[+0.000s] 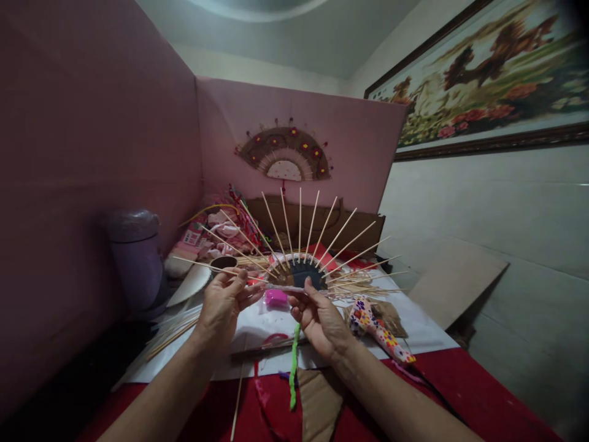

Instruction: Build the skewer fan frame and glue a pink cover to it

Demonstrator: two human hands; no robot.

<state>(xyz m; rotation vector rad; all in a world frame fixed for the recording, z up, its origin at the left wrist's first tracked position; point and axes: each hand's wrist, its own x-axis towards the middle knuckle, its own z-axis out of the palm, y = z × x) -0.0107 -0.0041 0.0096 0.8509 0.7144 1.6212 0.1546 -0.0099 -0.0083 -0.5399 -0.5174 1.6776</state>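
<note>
A half-round cardboard fan frame [306, 274] is raised in front of me, with several thin wooden sticks [300, 221] spreading from its curved edge. Its straight lower edge faces me. My right hand [319, 316] grips that lower edge, thumb on the dark face and fingers curled beneath. At the frame's left end, my left hand [223, 304] pinches the lowest wooden stick [193, 263] between thumb and fingers. Behind the hands, a bright pink packet [276, 298] lies on the white sheet.
A finished fan [285, 153] hangs on the pink panel. At right lies a flower-patterned glue gun [381, 331] with a cord. Ribbons and pink cloth [225, 230] pile up at back left, near a lilac bin [138, 261]. Cardboard [319, 402] and a green strip [293, 368] lie in front.
</note>
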